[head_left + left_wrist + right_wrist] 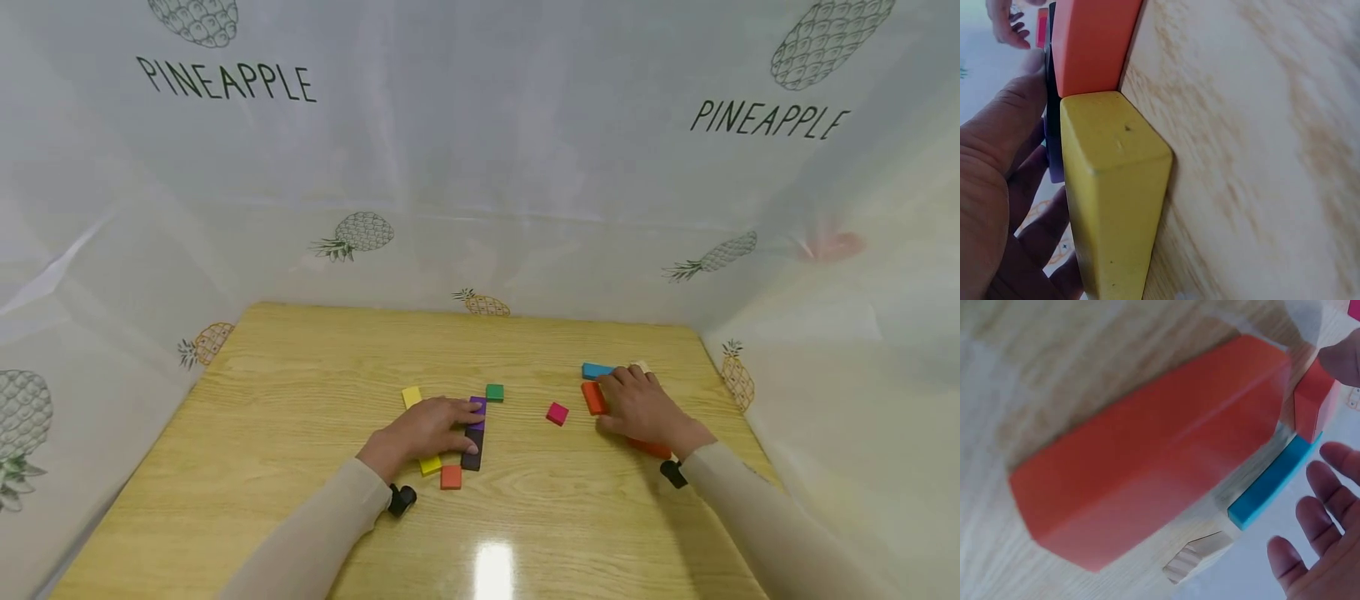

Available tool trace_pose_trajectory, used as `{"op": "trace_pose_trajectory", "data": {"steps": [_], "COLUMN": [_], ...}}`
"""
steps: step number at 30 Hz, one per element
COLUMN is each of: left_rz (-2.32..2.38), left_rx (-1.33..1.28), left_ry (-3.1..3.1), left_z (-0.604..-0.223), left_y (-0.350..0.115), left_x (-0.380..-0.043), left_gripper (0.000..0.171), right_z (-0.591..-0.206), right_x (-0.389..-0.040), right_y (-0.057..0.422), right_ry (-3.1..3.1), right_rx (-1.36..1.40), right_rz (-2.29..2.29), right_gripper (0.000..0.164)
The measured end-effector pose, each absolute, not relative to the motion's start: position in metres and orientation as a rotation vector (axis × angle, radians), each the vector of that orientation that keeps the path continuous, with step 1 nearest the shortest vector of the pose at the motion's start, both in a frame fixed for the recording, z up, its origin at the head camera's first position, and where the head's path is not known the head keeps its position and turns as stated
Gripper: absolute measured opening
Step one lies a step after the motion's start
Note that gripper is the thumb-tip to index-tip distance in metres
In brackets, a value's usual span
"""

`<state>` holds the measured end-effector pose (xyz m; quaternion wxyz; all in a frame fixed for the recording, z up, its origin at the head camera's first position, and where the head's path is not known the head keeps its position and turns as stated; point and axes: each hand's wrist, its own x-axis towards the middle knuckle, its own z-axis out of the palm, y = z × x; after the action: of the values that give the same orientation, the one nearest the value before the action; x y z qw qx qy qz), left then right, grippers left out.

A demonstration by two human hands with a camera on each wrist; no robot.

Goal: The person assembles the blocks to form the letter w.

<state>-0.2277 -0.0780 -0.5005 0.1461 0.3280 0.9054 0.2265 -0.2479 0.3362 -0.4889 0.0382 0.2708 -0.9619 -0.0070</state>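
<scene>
My left hand [429, 429] lies across the long yellow block [430, 465]. Its fingertips touch the purple block [477, 407], and its thumb rests on the black block [472, 458] set end to end with it. In the left wrist view the fingers look extended behind the yellow block [1116, 187] and an orange block [1094, 47]. My right hand [641, 406] hovers by a short red block [593, 398], thumb near one end and fingers spread near the other. Under its wrist lies a longer orange-red block [1154, 456], apart from the fingers.
Beyond the right fingers lie a blue block [597, 371] and a pale wooden block [1197, 556]. Between the hands are a green block [495, 392] and a pink block [557, 413]. A pineapple-print sheet [480, 167] surrounds the wooden table [300, 358].
</scene>
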Motion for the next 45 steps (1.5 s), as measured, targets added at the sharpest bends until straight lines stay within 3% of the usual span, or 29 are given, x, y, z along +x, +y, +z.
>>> {"op": "trace_pose_trajectory", "data": {"steps": [24, 45], "left_rz": [0.645, 0.634], "left_rx": [0.962, 0.954], "left_ry": [2.611, 2.607], "left_z": [-0.503, -0.500], "left_y": [-0.078, -0.078], "left_x": [-0.231, -0.230], "left_gripper": [0.061, 0.062], "right_z": [-0.482, -0.480], "right_x": [-0.266, -0.250], "right_y": [0.331, 0.224], "right_ry": [-2.988, -2.828], "right_rx": [0.820, 1.138], "right_rz": [0.069, -0.001], "right_gripper": [0.058, 0.054]}}
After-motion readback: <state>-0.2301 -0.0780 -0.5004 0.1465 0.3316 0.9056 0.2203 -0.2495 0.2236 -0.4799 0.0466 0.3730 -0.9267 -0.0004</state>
